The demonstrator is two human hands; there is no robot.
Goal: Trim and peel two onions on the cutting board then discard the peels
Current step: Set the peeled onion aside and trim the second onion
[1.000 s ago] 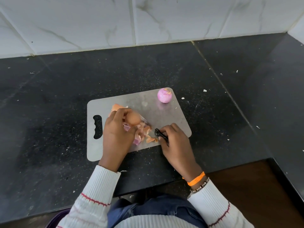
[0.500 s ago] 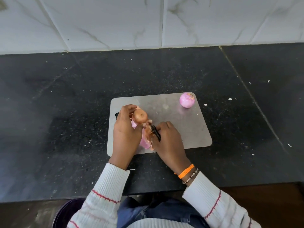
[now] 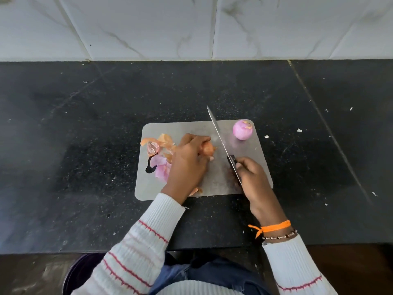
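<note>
A grey cutting board lies on the black counter. My left hand presses an unpeeled brown onion down on the board's middle. My right hand grips the black handle of a knife; the blade points away from me, just right of that onion and apart from it. A peeled pink onion sits at the board's far right corner. Brown and pink peels lie piled on the board's left part, over its handle slot.
The black stone counter surrounds the board, dotted with small white scraps. A white marble-tiled wall backs it. A dark round bin rim shows below the counter's front edge at my left.
My right hand drew away from the peels and now holds the knife out with its blade raised beside the onion. My left hand set the brown onion down on the board. The peels now lie uncovered at left.
</note>
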